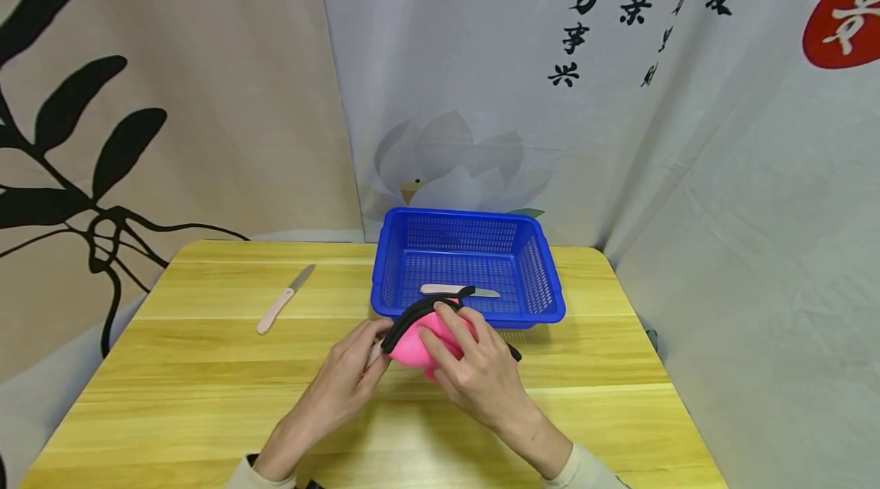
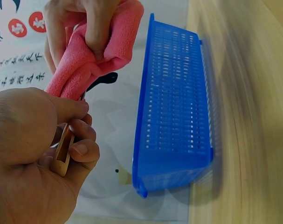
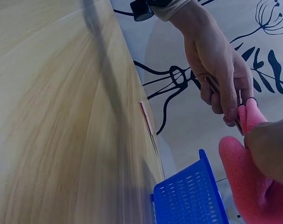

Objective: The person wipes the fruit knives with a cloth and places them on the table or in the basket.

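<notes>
My left hand grips a slim utensil by its handle, which is grooved along one side in the left wrist view. Its other end runs into a fluffy pink cloth with black edging, which hides it. My right hand holds the bunched cloth around that end, thumb and fingers pressing into the folds. Both hands meet close in front of the blue basket. The left fingertips are right at the edge of the cloth.
A knife with a pale pink handle lies on the wooden table to the left. Another pale-handled knife lies inside the basket, partly behind the cloth. Printed curtains hang behind the table and along its sides.
</notes>
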### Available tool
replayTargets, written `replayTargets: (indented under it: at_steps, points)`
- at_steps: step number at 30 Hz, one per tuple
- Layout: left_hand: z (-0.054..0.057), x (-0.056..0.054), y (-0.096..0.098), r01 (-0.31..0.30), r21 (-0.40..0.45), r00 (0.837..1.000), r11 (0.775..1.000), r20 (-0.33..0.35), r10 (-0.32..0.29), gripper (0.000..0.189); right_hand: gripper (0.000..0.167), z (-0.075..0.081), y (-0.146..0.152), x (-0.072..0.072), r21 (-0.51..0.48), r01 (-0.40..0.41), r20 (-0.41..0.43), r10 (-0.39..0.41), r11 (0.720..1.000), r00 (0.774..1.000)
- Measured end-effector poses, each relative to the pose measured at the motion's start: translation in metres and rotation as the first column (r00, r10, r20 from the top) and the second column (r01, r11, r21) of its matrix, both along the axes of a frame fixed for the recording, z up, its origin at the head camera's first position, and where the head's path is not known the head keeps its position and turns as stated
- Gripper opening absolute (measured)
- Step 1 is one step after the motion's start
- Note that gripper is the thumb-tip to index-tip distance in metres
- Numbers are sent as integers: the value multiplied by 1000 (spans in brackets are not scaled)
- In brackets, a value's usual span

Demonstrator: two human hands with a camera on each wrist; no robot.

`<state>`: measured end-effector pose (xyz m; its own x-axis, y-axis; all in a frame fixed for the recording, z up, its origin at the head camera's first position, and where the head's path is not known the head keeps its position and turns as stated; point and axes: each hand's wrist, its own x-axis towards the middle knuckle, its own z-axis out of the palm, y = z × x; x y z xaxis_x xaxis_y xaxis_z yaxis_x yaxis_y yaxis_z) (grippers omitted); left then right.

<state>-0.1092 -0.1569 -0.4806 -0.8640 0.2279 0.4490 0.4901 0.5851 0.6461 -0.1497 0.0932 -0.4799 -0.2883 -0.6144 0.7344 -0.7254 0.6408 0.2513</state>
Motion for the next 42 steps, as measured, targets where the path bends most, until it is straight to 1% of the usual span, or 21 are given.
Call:
replayTargets:
  at_steps: [3, 12, 23, 26, 31, 36, 38, 42]
  points:
    - [0, 0, 0, -15, -10, 1000, 1000, -12, 14, 36, 61, -1, 2, 0, 2, 14, 8, -14, 1000, 1000]
    - [0, 1, -4, -8, 8, 1000, 1000, 19, 8, 31, 55, -2, 11, -5, -20, 43, 21, -42, 999, 999]
    - [0, 2, -5, -7, 8, 1000, 1000, -17, 7, 29, 51, -3, 24, -9, -56, 51, 24, -50, 997, 998]
    - [1, 2, -5, -9, 11, 1000, 1000, -6, 9, 29, 49, -4, 28, -11, -66, 57, 34, -55, 996, 998]
    - [2, 2, -7, -16, 27, 999, 1000, 31, 15, 29, 50, -3, 36, -13, -77, 76, 62, -71, 994, 996]
    - [1, 1, -9, -45, 35, 999, 998, 29, 44, 29, 48, -2, 43, -15, -113, 93, 61, -86, 989, 994]
    - [1, 1, -9, -51, 32, 998, 998, 22, 51, 29, 46, 0, 43, -15, -129, 88, 58, -81, 988, 995]
    - [1, 0, -8, -54, 22, 998, 998, 25, 54, 28, 44, 4, 36, -12, -143, 37, 47, -31, 989, 998]
